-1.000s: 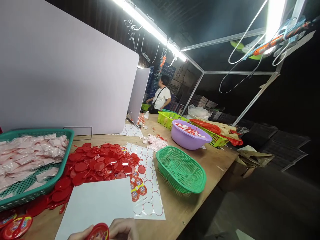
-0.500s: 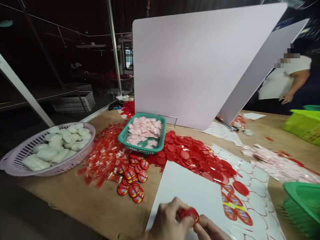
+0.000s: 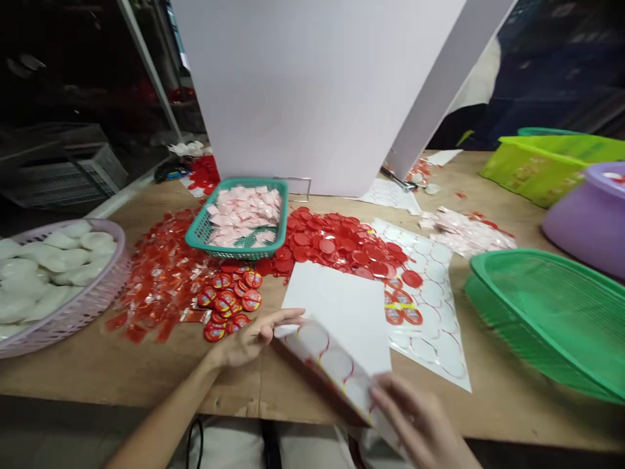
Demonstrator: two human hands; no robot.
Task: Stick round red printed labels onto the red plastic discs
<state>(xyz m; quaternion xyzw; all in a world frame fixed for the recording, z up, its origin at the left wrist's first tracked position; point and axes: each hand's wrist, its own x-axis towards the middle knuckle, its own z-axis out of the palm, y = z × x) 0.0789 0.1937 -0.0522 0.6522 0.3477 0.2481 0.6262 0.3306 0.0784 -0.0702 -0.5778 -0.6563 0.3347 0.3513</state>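
Red disc gone from hands since earlier view; both hands now on curled label sheet [image 3: 332, 368], lifted off table and tilted, white with red-ringed circles. Left hand [image 3: 254, 342] open, not clenched, fingers against sheet's far end. Right hand [image 3: 420, 423] grasping near end. Under sheet: white paper sheet [image 3: 336, 306] on wooden table [image 3: 97, 371]. Around it: second label sheet [image 3: 424, 306], red plastic discs [image 3: 332, 244], printed red badges [image 3: 229, 303], teal basket of pink sachets [image 3: 234, 253], green plastic basket [image 3: 541, 319], lilac basin [image 3: 590, 221].
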